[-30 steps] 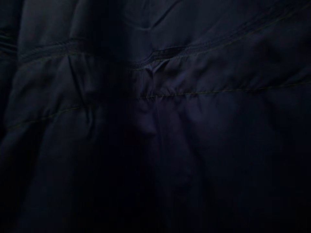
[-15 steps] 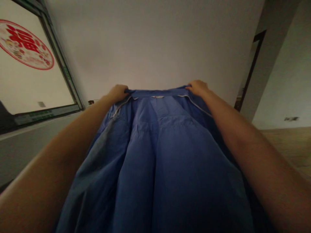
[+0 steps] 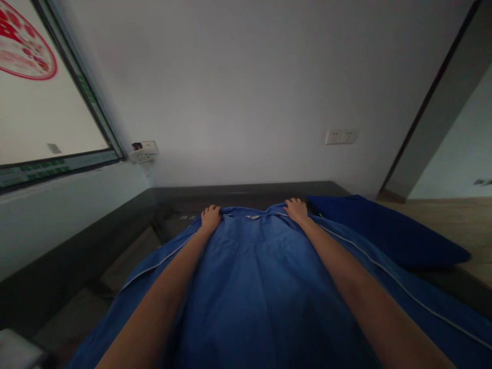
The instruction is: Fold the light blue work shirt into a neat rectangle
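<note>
A blue garment (image 3: 253, 277) with thin white piping lies stretched out in front of me over a dark surface (image 3: 246, 190). My left hand (image 3: 210, 217) grips its far edge at the left of the collar. My right hand (image 3: 296, 208) grips the same edge at the right of the collar. Both arms reach straight forward over the cloth. A small white label (image 3: 252, 217) sits at the collar between the two hands.
A darker blue piece of cloth (image 3: 384, 230) lies to the right. A white wall with sockets (image 3: 340, 137) stands behind. A window (image 3: 38, 102) with a red round sticker (image 3: 23, 47) is at the left, and wooden floor (image 3: 453, 225) at the right.
One second ago dark cloth filled the whole view. Then the garment was held up high at its collar; now both hands have lowered it and it lies spread flat.
</note>
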